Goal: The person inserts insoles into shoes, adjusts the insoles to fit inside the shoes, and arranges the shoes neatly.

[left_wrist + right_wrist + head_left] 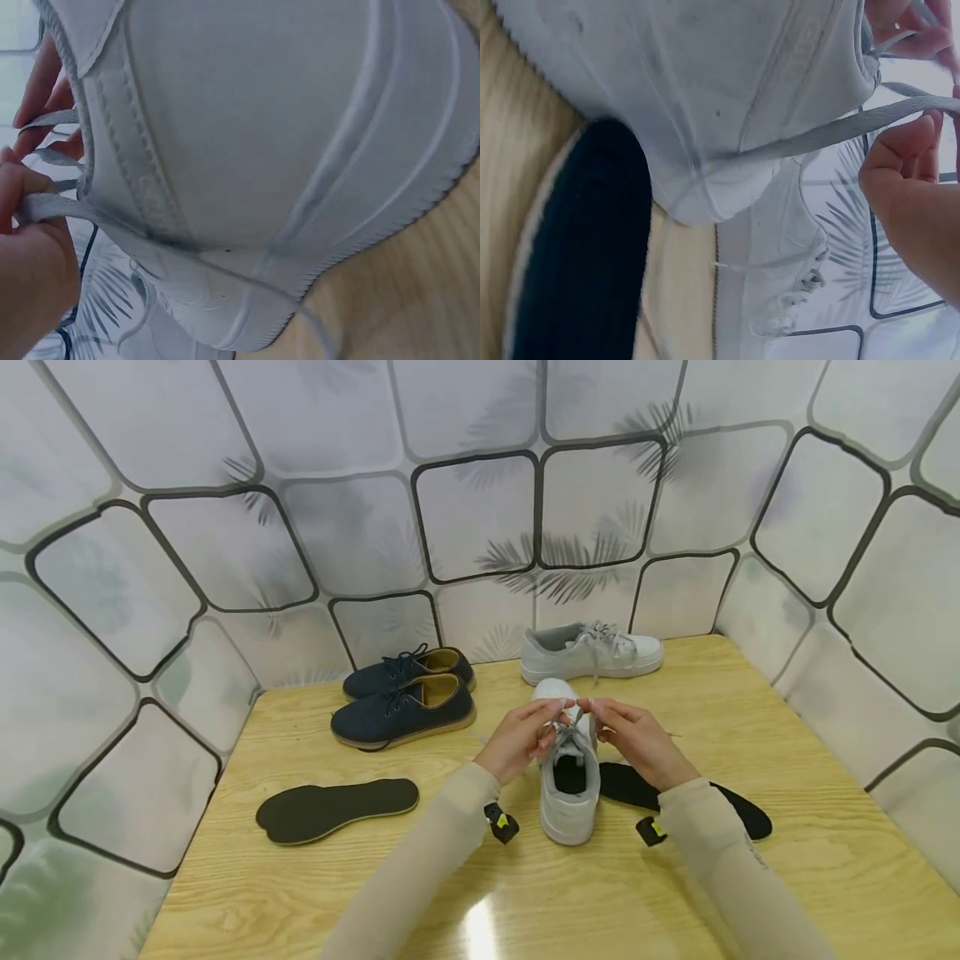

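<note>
A white sneaker [567,817] stands on the table between my hands, toe pointing away, its dark inside showing at the opening. My left hand [519,742] pinches a grey shoelace [56,207] above the tongue. From the other side, my right hand [639,745] pinches the lace too, with the fingertips of both hands close together. In the right wrist view a flat stretch of the lace [840,132] runs from the right fingers down across the sneaker's side. The fingertips partly hide the lace crossing in the head view.
A black insole [742,806] lies right of the sneaker, partly under my right forearm. Another dark insole [337,810] lies at left. Two navy lace-up shoes [397,714] sit at the back left. The second white sneaker [600,658] stands by the patterned wall [480,518].
</note>
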The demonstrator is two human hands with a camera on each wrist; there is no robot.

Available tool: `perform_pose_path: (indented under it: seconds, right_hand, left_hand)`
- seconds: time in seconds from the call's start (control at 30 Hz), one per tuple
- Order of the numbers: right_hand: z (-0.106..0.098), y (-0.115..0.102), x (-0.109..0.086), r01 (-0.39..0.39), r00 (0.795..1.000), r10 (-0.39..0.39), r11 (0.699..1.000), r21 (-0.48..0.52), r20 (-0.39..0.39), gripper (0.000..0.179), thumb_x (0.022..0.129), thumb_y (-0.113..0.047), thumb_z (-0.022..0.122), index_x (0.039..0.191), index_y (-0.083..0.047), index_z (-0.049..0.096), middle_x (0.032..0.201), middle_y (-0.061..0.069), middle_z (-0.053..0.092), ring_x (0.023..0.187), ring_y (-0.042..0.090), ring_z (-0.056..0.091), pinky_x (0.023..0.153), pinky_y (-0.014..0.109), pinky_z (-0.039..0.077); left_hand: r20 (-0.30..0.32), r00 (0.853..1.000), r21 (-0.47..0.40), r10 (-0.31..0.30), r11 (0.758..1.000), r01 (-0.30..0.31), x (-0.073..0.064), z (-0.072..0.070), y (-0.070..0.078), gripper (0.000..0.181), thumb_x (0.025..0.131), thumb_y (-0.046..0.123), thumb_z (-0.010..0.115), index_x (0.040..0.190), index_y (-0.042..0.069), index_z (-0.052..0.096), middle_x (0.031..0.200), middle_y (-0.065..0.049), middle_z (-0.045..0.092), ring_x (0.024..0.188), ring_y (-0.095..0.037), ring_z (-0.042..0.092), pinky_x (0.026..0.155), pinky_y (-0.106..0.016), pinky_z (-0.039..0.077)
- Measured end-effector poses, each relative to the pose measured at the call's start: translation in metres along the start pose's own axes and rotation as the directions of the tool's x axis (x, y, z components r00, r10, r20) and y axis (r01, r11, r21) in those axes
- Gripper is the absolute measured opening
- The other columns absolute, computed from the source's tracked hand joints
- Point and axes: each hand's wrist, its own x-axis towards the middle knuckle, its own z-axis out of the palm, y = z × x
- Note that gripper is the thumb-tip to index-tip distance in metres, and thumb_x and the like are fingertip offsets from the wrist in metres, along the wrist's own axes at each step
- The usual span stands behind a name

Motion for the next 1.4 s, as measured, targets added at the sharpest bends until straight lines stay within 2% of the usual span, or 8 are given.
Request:
perform_pose_path:
  seconds: [0.23, 0.43, 0.6, 0.8, 1.03, 1.2, 1.3, 1.4]
  right_hand:
    - [-0.002, -0.01, 0.005, 0.068, 0.996, -0.082, 0.954, -0.291, -0.037, 0.038, 0.098, -0.034, 0.056, 0.12, -0.005, 0.066, 0.118, -0.003, 0.065, 0.098, 0.015, 0.051, 0.083, 0.026, 0.042]
    - [0.007, -0.02, 0.016, 0.11, 0.994, -0.098, 0.891, -0.44, 0.05, 0.033, 0.096, -0.029, 0.06, 0.117, -0.004, 0.069, 0.109, 0.003, 0.065, 0.101, 0.014, 0.06, 0.087, 0.029, 0.048]
    - [0.009, -0.016, 0.021, 0.166, 0.982, -0.189, 0.824, -0.541, 0.013, 0.031, 0.099, -0.025, 0.056, 0.111, 0.001, 0.068, 0.105, 0.011, 0.067, 0.091, 0.005, 0.061, 0.079, 0.022, 0.05]
    - [0.0, -0.009, 0.02, 0.159, 0.986, -0.159, 0.825, -0.542, 0.048, 0.027, 0.097, -0.018, 0.059, 0.113, 0.003, 0.064, 0.107, 0.017, 0.066, 0.086, 0.01, 0.063, 0.076, 0.027, 0.052]
    - [0.0, -0.015, 0.018, 0.153, 0.97, -0.235, 0.789, -0.595, -0.063, 0.018, 0.091, -0.011, 0.066, 0.096, 0.006, 0.066, 0.08, 0.011, 0.065, 0.065, 0.012, 0.062, 0.063, 0.029, 0.054]
    - [0.012, -0.03, 0.011, 0.073, 0.975, -0.17, 0.854, -0.516, -0.142, 0.022, 0.092, -0.009, 0.065, 0.102, 0.011, 0.065, 0.088, 0.017, 0.068, 0.068, 0.006, 0.065, 0.066, 0.027, 0.056]
    - [0.019, -0.034, 0.005, 0.005, 0.993, -0.054, 0.907, -0.422, -0.103, 0.03, 0.093, -0.005, 0.062, 0.115, 0.015, 0.057, 0.094, 0.022, 0.067, 0.071, 0.009, 0.067, 0.07, 0.031, 0.057]
    - [0.022, -0.033, 0.005, -0.053, 0.998, 0.037, 0.909, -0.413, -0.046, 0.041, 0.093, -0.003, 0.061, 0.127, 0.015, 0.049, 0.091, 0.02, 0.067, 0.071, 0.011, 0.067, 0.07, 0.032, 0.057]
  left_hand:
    - [0.009, 0.994, 0.17, -0.109, 0.98, 0.106, 0.014, 0.002, 0.005, 0.044, 0.097, 0.01, 0.056, 0.14, 0.004, 0.049, 0.067, 0.002, 0.047, 0.049, -0.006, 0.032, 0.045, -0.02, 0.025]
    - [0.062, 0.984, 0.352, -0.167, 0.926, 0.135, 0.02, 0.008, 0.005, 0.024, 0.095, 0.019, 0.062, 0.117, 0.01, 0.062, 0.054, 0.003, 0.033, 0.042, -0.009, 0.024, 0.044, -0.024, 0.024]
    - [0.044, 0.986, 0.284, -0.163, 0.948, 0.144, 0.021, 0.015, 0.0, 0.026, 0.102, 0.02, 0.047, 0.091, -0.001, 0.057, 0.053, 0.003, 0.034, 0.041, -0.007, 0.022, 0.042, -0.021, 0.021]
    - [0.024, 0.987, 0.178, -0.158, 0.972, 0.151, 0.019, 0.015, 0.0, 0.035, 0.105, 0.025, 0.037, 0.078, 0.005, 0.047, 0.058, 0.003, 0.034, 0.042, -0.005, 0.02, 0.041, -0.019, 0.019]
    - [-0.049, 0.993, 0.135, -0.105, 0.985, 0.11, 0.019, 0.017, 0.001, 0.014, 0.105, 0.017, 0.039, 0.094, 0.01, 0.043, 0.068, 0.001, 0.043, 0.042, -0.004, 0.025, 0.04, -0.018, 0.023]
    - [-0.116, 0.992, 0.134, -0.042, 0.989, 0.058, 0.02, 0.017, 0.0, 0.008, 0.104, 0.013, 0.043, 0.097, 0.008, 0.043, 0.073, 0.0, 0.051, 0.043, -0.005, 0.032, 0.04, -0.018, 0.027]
    - [-0.126, 0.992, 0.213, 0.003, 0.977, 0.024, 0.021, 0.017, 0.0, 0.009, 0.102, 0.015, 0.046, 0.099, 0.006, 0.046, 0.071, -0.001, 0.051, 0.043, -0.007, 0.036, 0.041, -0.02, 0.028]
    - [-0.1, 0.993, 0.322, 0.058, 0.947, -0.023, 0.022, 0.016, 0.0, 0.011, 0.101, 0.015, 0.05, 0.101, 0.004, 0.049, 0.072, -0.002, 0.05, 0.046, -0.009, 0.04, 0.043, -0.021, 0.031]
